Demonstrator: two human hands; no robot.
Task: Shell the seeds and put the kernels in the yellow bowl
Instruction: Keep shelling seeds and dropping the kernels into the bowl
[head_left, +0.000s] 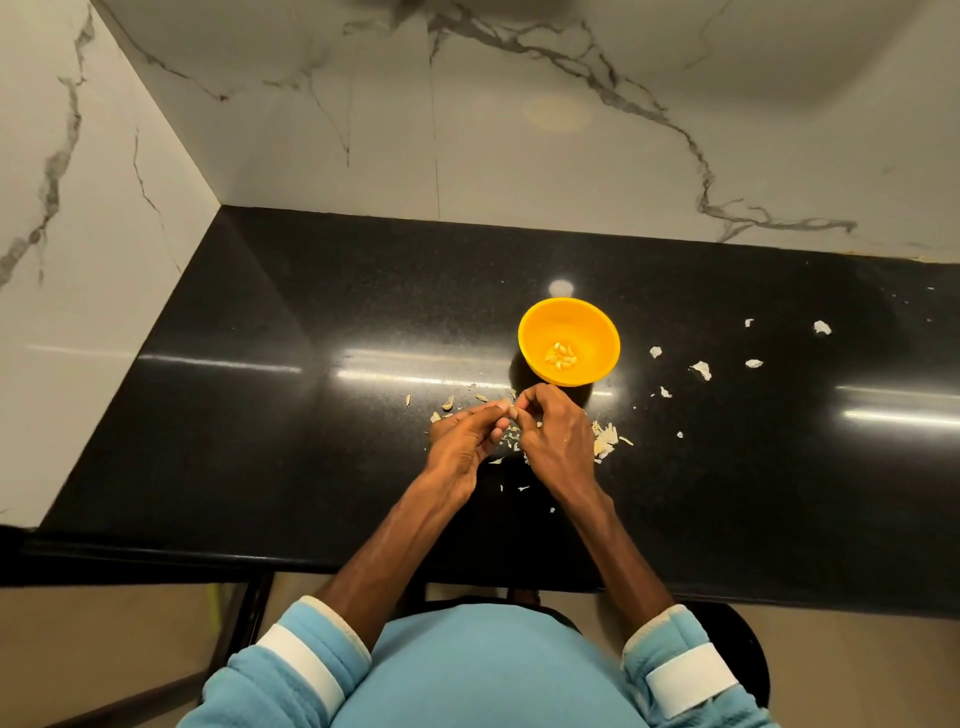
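- Seeds are lying on the black counter just beside the left hand, mixed in with pale shell bits. They are too small to tell which are whole and which are empty.
- The left hand and the right hand are meeting at the fingertips, both pinching one tiny thing. I think it is a seed being cracked open, but the fingers are hiding it.
- The hands are working right in front of the yellow bowl, probably so each kernel is only going a short way.
- Kernels are sitting in a little pile at the bottom of the bowl, looking pale and smooth.
- Shell bits are piling up under and beside the hands, outside the bowl. More white scraps are lying well apart on the right.
- The bowl is holding only a few kernels, so I think the job is just getting going.
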